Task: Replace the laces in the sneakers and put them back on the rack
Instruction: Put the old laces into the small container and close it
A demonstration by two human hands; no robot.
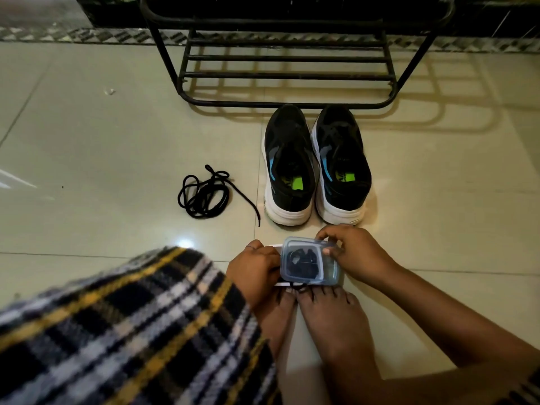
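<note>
Plaid sleeve point(122, 325) nearest; left hand point(252, 268) and right hand point(355, 252) each had a grip grasping the plastic box point(309, 263) behind the sneakers point(317, 165)

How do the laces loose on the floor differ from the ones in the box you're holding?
The loose laces lie bare on the tile, left of the sneakers, one end trailing out; nobody touches them. The boxed laces sit bundled inside the clear box, which the left hand and right hand grip. Both are black.

Both hands meet just above the bare feet point(309, 314): the left hand point(254, 271) and right hand point(355, 254) grip a small plastic box point(309, 263) from opposite sides, fingers curled.
</note>
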